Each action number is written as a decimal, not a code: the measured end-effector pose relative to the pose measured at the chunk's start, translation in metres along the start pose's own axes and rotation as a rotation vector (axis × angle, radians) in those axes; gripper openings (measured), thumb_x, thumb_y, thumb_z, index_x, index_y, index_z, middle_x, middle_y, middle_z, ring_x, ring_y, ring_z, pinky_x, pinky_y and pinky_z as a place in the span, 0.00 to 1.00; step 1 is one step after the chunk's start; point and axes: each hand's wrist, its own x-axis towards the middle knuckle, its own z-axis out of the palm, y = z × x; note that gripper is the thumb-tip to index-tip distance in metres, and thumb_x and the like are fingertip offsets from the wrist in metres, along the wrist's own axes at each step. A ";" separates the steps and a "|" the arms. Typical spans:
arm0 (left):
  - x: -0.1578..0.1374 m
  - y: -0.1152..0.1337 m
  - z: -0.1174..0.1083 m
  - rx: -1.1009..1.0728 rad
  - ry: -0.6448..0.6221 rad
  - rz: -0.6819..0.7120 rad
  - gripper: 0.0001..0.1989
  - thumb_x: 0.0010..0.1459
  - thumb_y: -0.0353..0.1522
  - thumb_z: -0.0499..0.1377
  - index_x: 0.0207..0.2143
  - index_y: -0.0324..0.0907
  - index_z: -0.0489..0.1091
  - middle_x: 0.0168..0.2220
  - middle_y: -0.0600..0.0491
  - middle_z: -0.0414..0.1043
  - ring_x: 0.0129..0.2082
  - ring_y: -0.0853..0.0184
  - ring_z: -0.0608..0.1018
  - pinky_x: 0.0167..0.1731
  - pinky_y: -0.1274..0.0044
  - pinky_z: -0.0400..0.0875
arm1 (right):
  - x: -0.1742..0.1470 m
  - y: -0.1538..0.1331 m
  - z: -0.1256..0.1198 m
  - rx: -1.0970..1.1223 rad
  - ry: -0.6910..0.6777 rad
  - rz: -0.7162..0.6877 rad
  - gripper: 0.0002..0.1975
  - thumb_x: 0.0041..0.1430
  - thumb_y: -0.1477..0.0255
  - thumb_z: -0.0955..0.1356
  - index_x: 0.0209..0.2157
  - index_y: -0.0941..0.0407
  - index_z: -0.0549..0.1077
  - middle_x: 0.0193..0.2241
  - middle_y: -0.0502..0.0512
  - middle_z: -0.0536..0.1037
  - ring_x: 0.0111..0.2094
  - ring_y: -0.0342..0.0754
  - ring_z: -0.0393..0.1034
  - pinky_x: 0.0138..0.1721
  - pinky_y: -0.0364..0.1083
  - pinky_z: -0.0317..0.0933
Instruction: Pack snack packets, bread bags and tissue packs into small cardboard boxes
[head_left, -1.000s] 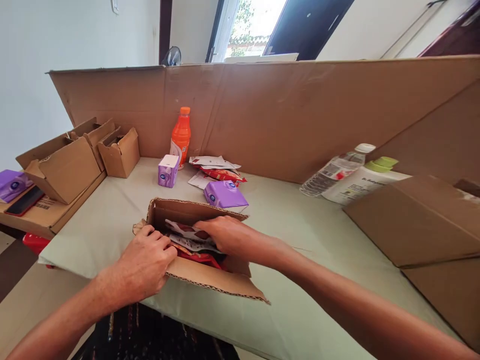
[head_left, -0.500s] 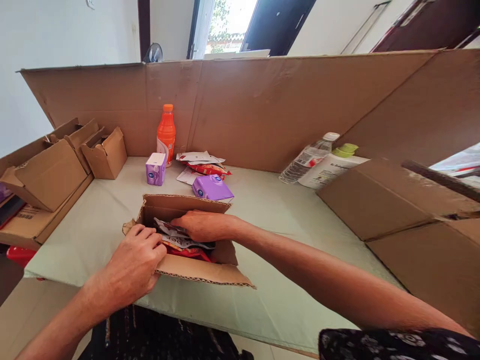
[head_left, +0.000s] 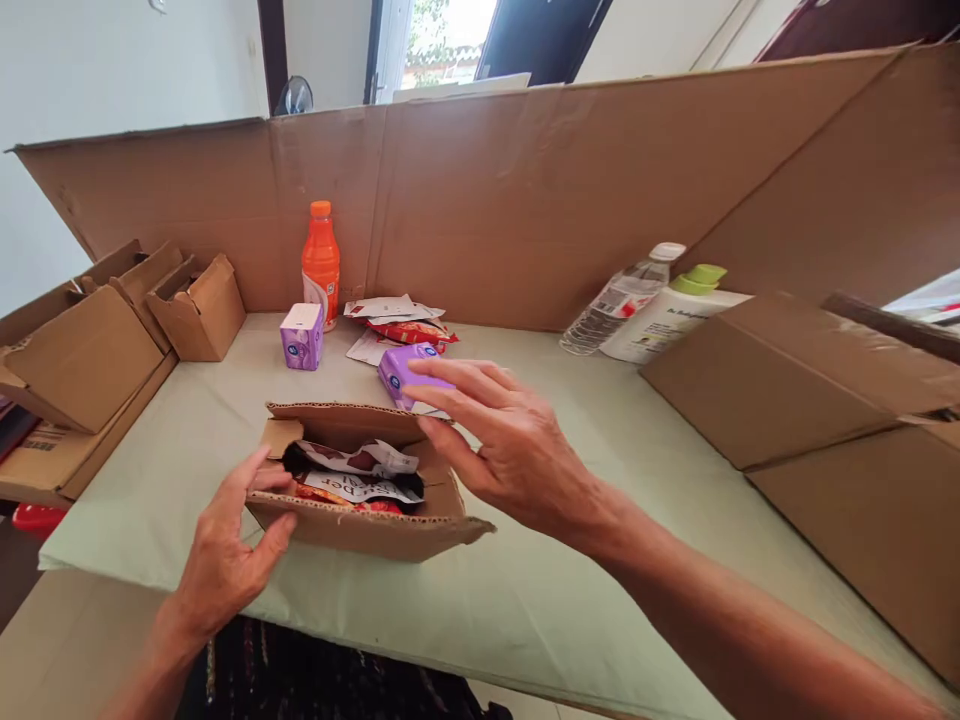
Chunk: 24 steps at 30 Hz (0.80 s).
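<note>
The open carton, packets inside, sits on the green-covered table. Left hand at its left end, right hand by its right, both with fingers wide. Behind it: cardboard screen, bright doorway.

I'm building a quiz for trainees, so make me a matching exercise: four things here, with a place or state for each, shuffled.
Things:
1. orange bottle
2. clear bottle
3. front box
4. right hand

Places and states:
A. spread open, holding nothing
B. just behind a purple pack
C. packets inside
D. beside a white bottle

Pairs: 1-B, 2-D, 3-C, 4-A
</note>
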 end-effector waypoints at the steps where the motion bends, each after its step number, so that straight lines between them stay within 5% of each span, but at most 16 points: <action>1: 0.002 0.000 0.003 -0.011 -0.003 -0.007 0.29 0.69 0.34 0.56 0.68 0.48 0.52 0.49 0.49 0.79 0.52 0.61 0.81 0.56 0.64 0.76 | -0.004 0.003 0.000 0.017 -0.034 0.008 0.18 0.71 0.65 0.61 0.50 0.54 0.79 0.55 0.64 0.78 0.54 0.60 0.72 0.56 0.61 0.65; 5: 0.009 0.002 0.002 0.056 0.076 -0.025 0.27 0.69 0.35 0.57 0.67 0.50 0.54 0.54 0.47 0.74 0.51 0.61 0.80 0.54 0.64 0.77 | -0.031 0.021 -0.001 0.230 -0.316 0.028 0.26 0.74 0.55 0.56 0.58 0.53 0.75 0.53 0.63 0.79 0.53 0.58 0.73 0.54 0.58 0.68; 8: 0.015 0.002 0.001 0.159 0.074 -0.013 0.23 0.69 0.33 0.56 0.65 0.51 0.59 0.60 0.44 0.66 0.58 0.58 0.75 0.58 0.59 0.73 | -0.052 0.031 0.002 0.342 -0.315 0.026 0.30 0.73 0.51 0.56 0.67 0.51 0.64 0.63 0.61 0.72 0.61 0.56 0.68 0.58 0.55 0.66; 11: 0.022 -0.003 0.005 0.199 -0.004 -0.010 0.22 0.69 0.31 0.53 0.64 0.50 0.62 0.68 0.42 0.56 0.64 0.54 0.69 0.59 0.56 0.73 | -0.061 0.032 0.013 0.297 -0.274 0.006 0.25 0.74 0.59 0.59 0.67 0.50 0.64 0.64 0.60 0.71 0.63 0.54 0.66 0.60 0.55 0.64; 14: 0.030 -0.011 0.010 0.220 -0.082 0.137 0.20 0.69 0.29 0.51 0.61 0.49 0.66 0.67 0.45 0.62 0.67 0.53 0.67 0.61 0.55 0.70 | -0.060 0.028 0.023 0.191 -0.258 -0.065 0.20 0.75 0.69 0.57 0.60 0.53 0.72 0.61 0.61 0.74 0.64 0.53 0.65 0.62 0.57 0.59; 16: 0.033 -0.018 0.012 0.226 -0.092 0.254 0.20 0.69 0.28 0.50 0.60 0.50 0.68 0.62 0.47 0.69 0.67 0.54 0.67 0.62 0.57 0.69 | -0.059 0.026 0.023 0.172 -0.295 -0.114 0.21 0.74 0.62 0.61 0.60 0.57 0.72 0.62 0.64 0.72 0.65 0.55 0.63 0.64 0.59 0.56; 21: 0.035 -0.056 0.008 0.197 -0.093 0.376 0.24 0.69 0.34 0.52 0.66 0.52 0.63 0.66 0.49 0.66 0.68 0.52 0.65 0.64 0.56 0.66 | -0.053 0.033 0.021 0.118 -0.341 -0.159 0.38 0.58 0.50 0.74 0.63 0.56 0.70 0.67 0.67 0.66 0.71 0.63 0.50 0.70 0.66 0.40; 24: 0.045 -0.090 0.007 0.224 -0.146 0.498 0.29 0.67 0.39 0.54 0.69 0.54 0.58 0.68 0.49 0.62 0.69 0.46 0.62 0.67 0.47 0.56 | -0.042 0.048 0.027 0.101 -0.336 -0.167 0.42 0.46 0.51 0.80 0.60 0.55 0.72 0.71 0.68 0.56 0.73 0.66 0.40 0.70 0.64 0.43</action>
